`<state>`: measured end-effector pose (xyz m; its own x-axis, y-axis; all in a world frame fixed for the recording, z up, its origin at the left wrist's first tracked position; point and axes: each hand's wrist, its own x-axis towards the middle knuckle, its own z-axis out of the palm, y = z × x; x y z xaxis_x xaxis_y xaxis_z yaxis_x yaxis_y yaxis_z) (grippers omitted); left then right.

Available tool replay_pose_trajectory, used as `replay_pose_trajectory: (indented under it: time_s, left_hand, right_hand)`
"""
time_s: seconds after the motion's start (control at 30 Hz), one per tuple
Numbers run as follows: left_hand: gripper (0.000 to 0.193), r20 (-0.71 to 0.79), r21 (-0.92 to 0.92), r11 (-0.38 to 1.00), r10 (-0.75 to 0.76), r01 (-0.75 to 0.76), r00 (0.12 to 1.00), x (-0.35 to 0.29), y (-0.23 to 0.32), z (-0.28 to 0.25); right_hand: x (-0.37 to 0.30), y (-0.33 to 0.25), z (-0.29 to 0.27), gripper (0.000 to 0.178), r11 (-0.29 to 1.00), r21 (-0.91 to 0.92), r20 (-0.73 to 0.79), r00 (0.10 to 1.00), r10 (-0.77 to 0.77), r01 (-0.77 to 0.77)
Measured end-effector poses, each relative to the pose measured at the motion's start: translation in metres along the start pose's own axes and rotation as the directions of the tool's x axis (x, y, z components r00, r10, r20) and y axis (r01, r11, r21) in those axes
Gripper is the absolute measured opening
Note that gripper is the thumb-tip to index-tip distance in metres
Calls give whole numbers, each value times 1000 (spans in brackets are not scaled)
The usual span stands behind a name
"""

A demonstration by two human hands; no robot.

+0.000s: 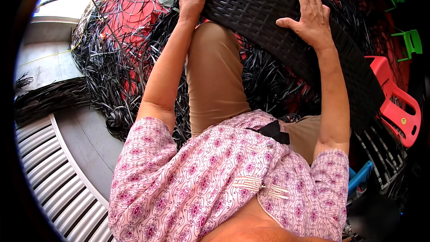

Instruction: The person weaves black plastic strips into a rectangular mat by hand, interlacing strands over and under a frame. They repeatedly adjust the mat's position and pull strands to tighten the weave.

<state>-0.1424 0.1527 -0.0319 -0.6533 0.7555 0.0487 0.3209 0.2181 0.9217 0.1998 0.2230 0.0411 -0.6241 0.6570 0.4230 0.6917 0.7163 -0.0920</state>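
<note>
A long black woven panel [255,6] of flat, wicker-like strips slants across the upper middle, above my knee and toward the right. My left hand [193,3] grips its left end, with the thumb pressed along the edge and part of the fingers hidden. Over the panel's weave lies my right hand [311,21], thumb held apart and fingers stretched out, resting on the surface rather than wrapped round it. The panel's underside is out of sight.
Heaps of loose black strips [107,67] cover the red floor [134,13] around me. A slatted metal bench [62,183] is at the lower left. Rightward are a red plastic chair [398,103], a green stool [410,45] and a blue object [360,177].
</note>
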Motion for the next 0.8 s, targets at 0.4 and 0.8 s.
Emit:
replay_pose_trajectory:
  time_s: [0.4, 0.8]
  left_hand:
    - [64, 78, 3, 1000, 14, -14, 997, 6, -12, 0]
    - [63, 73, 58, 998, -20, 16, 997, -7, 16, -7]
  right_hand:
    - [-4, -2, 6, 86, 994, -69, -86, 992, -95, 90]
    - [-2, -5, 7, 79, 994, -85, -94, 993, -78, 70]
